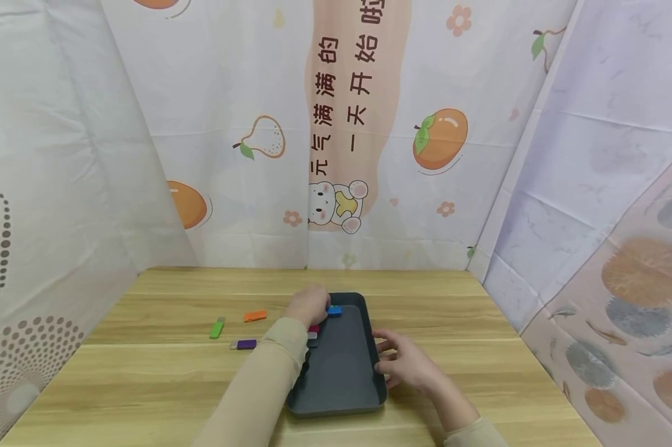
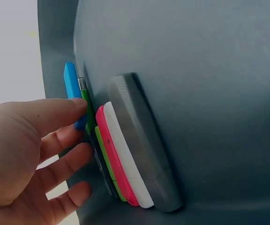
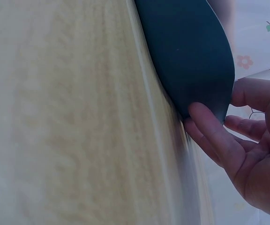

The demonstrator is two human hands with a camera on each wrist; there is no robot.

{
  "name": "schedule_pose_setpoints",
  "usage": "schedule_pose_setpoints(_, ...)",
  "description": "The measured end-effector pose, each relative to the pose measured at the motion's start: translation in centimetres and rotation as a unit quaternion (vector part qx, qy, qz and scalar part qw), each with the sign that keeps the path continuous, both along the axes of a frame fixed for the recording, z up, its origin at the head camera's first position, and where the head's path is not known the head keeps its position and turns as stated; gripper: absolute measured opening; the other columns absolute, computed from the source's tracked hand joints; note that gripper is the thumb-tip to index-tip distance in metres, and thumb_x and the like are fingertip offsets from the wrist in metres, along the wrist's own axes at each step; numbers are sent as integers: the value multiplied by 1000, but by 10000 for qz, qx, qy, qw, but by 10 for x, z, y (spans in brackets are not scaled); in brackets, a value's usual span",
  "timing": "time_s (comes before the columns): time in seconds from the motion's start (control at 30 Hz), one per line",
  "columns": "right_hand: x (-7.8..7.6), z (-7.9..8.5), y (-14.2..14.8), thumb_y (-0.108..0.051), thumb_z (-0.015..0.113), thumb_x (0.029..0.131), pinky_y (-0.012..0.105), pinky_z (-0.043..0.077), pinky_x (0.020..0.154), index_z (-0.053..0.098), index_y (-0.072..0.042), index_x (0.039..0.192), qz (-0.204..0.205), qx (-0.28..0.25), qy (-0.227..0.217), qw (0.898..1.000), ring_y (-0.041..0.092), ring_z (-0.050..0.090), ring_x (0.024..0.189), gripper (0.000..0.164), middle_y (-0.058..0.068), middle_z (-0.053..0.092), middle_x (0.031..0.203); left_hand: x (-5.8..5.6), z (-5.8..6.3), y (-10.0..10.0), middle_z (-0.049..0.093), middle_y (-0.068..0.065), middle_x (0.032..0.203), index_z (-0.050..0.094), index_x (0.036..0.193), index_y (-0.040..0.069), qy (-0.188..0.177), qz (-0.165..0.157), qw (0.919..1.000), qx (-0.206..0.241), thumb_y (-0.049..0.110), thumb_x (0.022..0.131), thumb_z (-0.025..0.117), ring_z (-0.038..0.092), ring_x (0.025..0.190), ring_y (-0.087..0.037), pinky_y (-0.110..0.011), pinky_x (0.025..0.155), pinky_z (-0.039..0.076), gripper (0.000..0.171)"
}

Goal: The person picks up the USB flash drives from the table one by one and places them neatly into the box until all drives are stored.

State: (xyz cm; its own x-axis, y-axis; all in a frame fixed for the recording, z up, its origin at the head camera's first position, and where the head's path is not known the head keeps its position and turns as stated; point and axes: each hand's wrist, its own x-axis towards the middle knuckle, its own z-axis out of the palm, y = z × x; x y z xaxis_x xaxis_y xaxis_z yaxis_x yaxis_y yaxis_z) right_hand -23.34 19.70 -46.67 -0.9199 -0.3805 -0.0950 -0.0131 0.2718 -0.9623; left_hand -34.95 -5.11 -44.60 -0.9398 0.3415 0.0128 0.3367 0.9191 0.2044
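A dark grey tray [image 1: 344, 366] stands on the table, with a row of flash drives along its left wall. My left hand [image 1: 308, 305] reaches over that wall near the far end. In the left wrist view its thumb and forefinger pinch a blue flash drive [image 2: 71, 79], beside a green one with a metal plug [image 2: 84, 96]. Close to the fingers lie a pink drive [image 2: 116, 159], a white drive [image 2: 125, 159] and a grey drive [image 2: 142, 140], side by side on edge. My right hand [image 1: 405, 360] touches the tray's right wall from outside with loosely spread fingers.
Left of the tray, a green flash drive [image 1: 217, 328], an orange one [image 1: 254, 316] and a purple one [image 1: 246, 344] lie on the wooden table [image 1: 162, 372]. Printed curtains [image 1: 224, 81] enclose the table's back and sides.
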Motion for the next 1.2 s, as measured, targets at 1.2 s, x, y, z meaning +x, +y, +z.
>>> schedule_pose_setpoints(1.2,-1,-1,0,9,67,84,50,61,60,39,1,153,23,-11,13,10000,32,65,97,75,29,53,127,-2,-9,-1,60,0,84,69,75,16,136,154,9993,-301,4,91,69,55,76,-17,-39,73,55,20)
